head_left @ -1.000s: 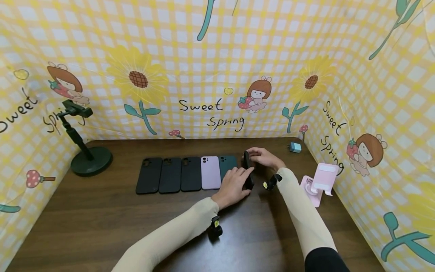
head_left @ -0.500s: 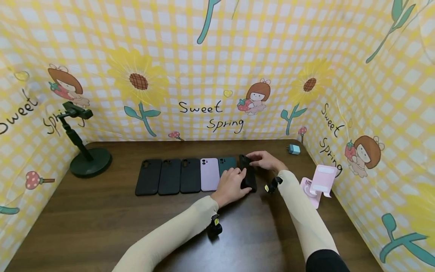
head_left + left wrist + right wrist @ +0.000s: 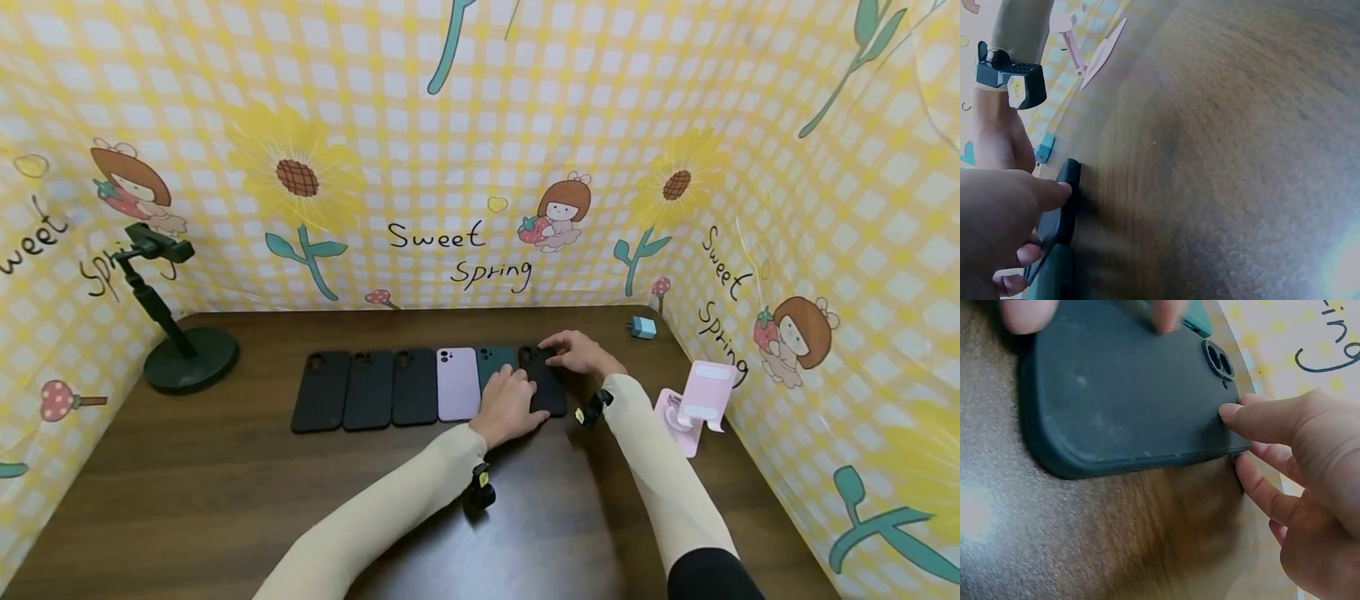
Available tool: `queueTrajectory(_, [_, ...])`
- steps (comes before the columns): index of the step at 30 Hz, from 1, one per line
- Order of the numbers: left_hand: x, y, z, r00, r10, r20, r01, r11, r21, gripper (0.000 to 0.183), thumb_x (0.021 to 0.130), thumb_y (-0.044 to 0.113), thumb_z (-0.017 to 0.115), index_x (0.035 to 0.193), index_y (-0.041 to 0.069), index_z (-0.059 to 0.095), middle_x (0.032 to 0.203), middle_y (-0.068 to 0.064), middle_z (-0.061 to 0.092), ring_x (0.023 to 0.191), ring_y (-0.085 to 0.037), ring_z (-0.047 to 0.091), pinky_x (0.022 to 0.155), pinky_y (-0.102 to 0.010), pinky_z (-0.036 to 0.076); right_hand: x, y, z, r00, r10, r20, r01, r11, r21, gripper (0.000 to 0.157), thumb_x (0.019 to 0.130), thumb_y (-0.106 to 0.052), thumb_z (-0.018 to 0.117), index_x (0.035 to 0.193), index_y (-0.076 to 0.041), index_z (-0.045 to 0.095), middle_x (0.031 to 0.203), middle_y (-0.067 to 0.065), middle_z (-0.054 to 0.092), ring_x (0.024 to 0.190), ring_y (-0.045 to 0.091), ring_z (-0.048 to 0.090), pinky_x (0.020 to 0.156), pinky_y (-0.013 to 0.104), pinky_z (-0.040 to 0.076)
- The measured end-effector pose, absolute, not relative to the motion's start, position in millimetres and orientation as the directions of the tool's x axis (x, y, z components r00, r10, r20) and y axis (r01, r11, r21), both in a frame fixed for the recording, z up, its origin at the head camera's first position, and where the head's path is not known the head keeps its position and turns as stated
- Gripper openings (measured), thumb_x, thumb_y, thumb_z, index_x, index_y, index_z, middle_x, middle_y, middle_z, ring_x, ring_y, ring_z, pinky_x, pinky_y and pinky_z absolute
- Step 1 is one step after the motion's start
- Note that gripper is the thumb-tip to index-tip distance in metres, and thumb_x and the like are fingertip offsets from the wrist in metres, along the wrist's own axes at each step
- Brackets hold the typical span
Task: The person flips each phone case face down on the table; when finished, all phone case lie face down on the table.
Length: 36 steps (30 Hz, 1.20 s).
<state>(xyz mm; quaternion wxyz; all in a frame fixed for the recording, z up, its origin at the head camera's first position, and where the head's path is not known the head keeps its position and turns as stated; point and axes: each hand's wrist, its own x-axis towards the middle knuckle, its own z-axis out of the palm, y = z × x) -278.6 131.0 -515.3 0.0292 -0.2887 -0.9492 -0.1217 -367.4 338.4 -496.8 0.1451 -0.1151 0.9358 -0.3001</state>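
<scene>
A black phone case lies back side up at the right end of a row of cases, its camera cutout at the far end. Around its near left part is my left hand; in the left wrist view the thumb presses the near edge and the fingers bend by the side. My right hand pinches the far right corner, thumb on the back and fingers along the edge, as the right wrist view shows. Close on the left lies a dark green case, partly hidden by my left hand, then a lilac case.
Three black cases, including a leftmost one, continue the row. A dark green stand is at the back left. To the right are a pink phone stand and, near the back edge, a blue charger plug. Patterned cloth surrounds the wooden table.
The black case stood on its long edge between my hands a second ago. It has tipped down onto its face beside the green case, both hands staying with it.
</scene>
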Motion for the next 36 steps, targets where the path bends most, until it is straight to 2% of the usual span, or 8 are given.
queueTrajectory(5, [-274.4, 129.0, -520.2, -0.828, 0.549, 0.115, 0.56, 0.801, 0.213, 0.05, 0.092, 0.052, 0.072, 0.123, 0.013, 0.076, 0.112, -0.006, 0.071, 0.098, -0.023, 0.054, 0.085, -0.036, 0.046, -362.9, 331.6, -502.2, -0.938, -0.288, -0.194, -0.134, 0.816, -0.562, 0.034, 0.099, -0.017, 0.068, 0.132, -0.015, 0.07, 0.142, 0.014, 0.062, 0.125, 0.033, 0.059, 0.116, 0.07, 0.025])
queueTrajectory(16, [-281.9, 120.1, -522.8, -0.808, 0.573, 0.135, 0.588, 0.769, 0.253, 0.052, 0.093, 0.052, 0.071, 0.129, 0.015, 0.074, 0.12, -0.005, 0.073, 0.101, -0.022, 0.056, 0.089, -0.036, 0.048, -364.3, 328.7, -502.2, -0.946, -0.287, -0.153, -0.159, 0.819, -0.552, 0.034, 0.099, -0.021, 0.068, 0.132, -0.015, 0.07, 0.137, 0.012, 0.065, 0.119, 0.033, 0.063, 0.116, 0.073, 0.019])
queueTrajectory(20, [-286.5, 102.0, -515.8, -0.807, 0.567, 0.167, 0.589, 0.748, 0.308, 0.048, 0.094, 0.048, 0.072, 0.129, 0.015, 0.073, 0.118, -0.005, 0.073, 0.102, -0.022, 0.059, 0.088, -0.037, 0.051, -362.1, 329.6, -497.5, -0.95, -0.295, -0.103, -0.201, 0.83, -0.52, 0.036, 0.101, -0.028, 0.066, 0.135, -0.015, 0.067, 0.136, 0.012, 0.065, 0.121, 0.032, 0.062, 0.111, 0.066, 0.027])
queueTrajectory(23, [-293.4, 80.2, -505.6, -0.811, 0.56, 0.17, 0.581, 0.736, 0.347, 0.048, 0.095, 0.044, 0.072, 0.132, 0.013, 0.071, 0.121, -0.006, 0.072, 0.106, -0.023, 0.062, 0.089, -0.039, 0.054, -360.6, 331.1, -490.6, -0.949, -0.308, -0.058, -0.238, 0.829, -0.506, 0.039, 0.103, -0.032, 0.064, 0.137, -0.014, 0.065, 0.139, 0.011, 0.063, 0.126, 0.033, 0.059, 0.112, 0.065, 0.025])
queueTrajectory(27, [-300.1, 44.5, -492.1, -0.814, 0.567, 0.124, 0.559, 0.707, 0.434, 0.052, 0.097, 0.042, 0.07, 0.14, 0.013, 0.064, 0.134, -0.008, 0.066, 0.12, -0.025, 0.063, 0.098, -0.045, 0.055, -355.7, 331.2, -480.6, -0.934, -0.356, -0.034, -0.296, 0.822, -0.486, 0.046, 0.103, -0.036, 0.062, 0.143, -0.014, 0.059, 0.149, 0.011, 0.057, 0.138, 0.035, 0.052, 0.118, 0.066, 0.02])
queueTrajectory(30, [-301.6, 16.2, -485.3, -0.798, 0.595, 0.097, 0.564, 0.681, 0.466, 0.059, 0.099, 0.047, 0.066, 0.148, 0.015, 0.057, 0.15, -0.009, 0.056, 0.136, -0.028, 0.056, 0.108, -0.05, 0.05, -347.5, 327.9, -473.3, -0.913, -0.408, -0.023, -0.347, 0.803, -0.485, 0.056, 0.103, -0.039, 0.062, 0.151, -0.013, 0.052, 0.157, 0.013, 0.049, 0.146, 0.036, 0.044, 0.121, 0.063, 0.026])
queueTrajectory(34, [-298.0, -19.3, -479.4, -0.744, 0.66, 0.105, 0.636, 0.651, 0.414, 0.07, 0.098, 0.058, 0.062, 0.157, 0.024, 0.046, 0.164, -0.008, 0.04, 0.15, -0.03, 0.041, 0.118, -0.055, 0.04, -331.7, 320.6, -464.6, -0.871, -0.491, -0.004, -0.43, 0.767, -0.476, 0.069, 0.1, -0.047, 0.064, 0.158, -0.016, 0.042, 0.164, 0.012, 0.041, 0.152, 0.033, 0.038, 0.121, 0.057, 0.034])
queueTrajectory(36, [-293.1, -33.6, -477.1, -0.698, 0.705, 0.126, 0.693, 0.62, 0.368, 0.074, 0.097, 0.062, 0.06, 0.159, 0.027, 0.041, 0.168, -0.007, 0.034, 0.153, -0.032, 0.037, 0.12, -0.058, 0.035, -321.9, 317.2, -460.3, -0.846, -0.533, 0.0, -0.474, 0.753, -0.456, 0.073, 0.099, -0.052, 0.064, 0.16, -0.02, 0.039, 0.165, 0.01, 0.039, 0.154, 0.03, 0.035, 0.123, 0.056, 0.032])
